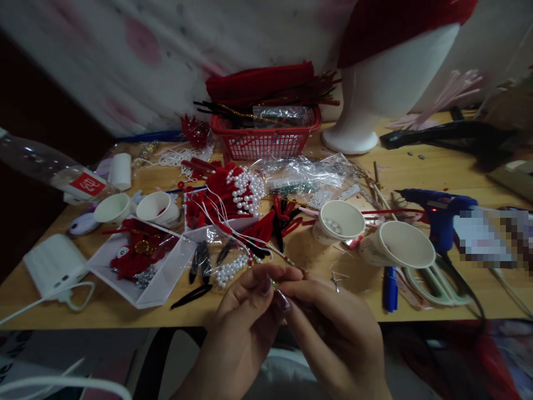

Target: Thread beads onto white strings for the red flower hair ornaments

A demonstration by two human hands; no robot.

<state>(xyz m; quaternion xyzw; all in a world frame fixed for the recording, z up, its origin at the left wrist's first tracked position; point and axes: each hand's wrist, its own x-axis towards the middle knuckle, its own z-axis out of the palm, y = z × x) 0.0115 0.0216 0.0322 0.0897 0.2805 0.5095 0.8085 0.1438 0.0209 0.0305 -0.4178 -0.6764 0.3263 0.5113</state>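
Observation:
Both hands meet at the front edge of the table, fingertips pinched together. Between the thumbs a tiny green bead (273, 284) shows; whatever else is held is covered by the fingers. My left hand (250, 311) is closed in a pinch. My right hand (333, 322) is closed too, its thumb and index finger against the left fingertips. Just beyond them lie a cluster of white pearl beads (231, 270), a thin beaded strand (283, 255) and black fuzzy strips (201, 261). Red fuzzy pieces with pearl sprays (245, 191) lie farther back.
Left are a white tray (139, 297), a white box with a cable (54, 261), paper cups and a tilted plastic bottle (62, 166). Right are a cup with pearls (339, 222), another cup (406, 244), scissors (445, 289), a blue marker (390, 289) and a glue gun (443, 214). A red basket (266, 141) stands behind.

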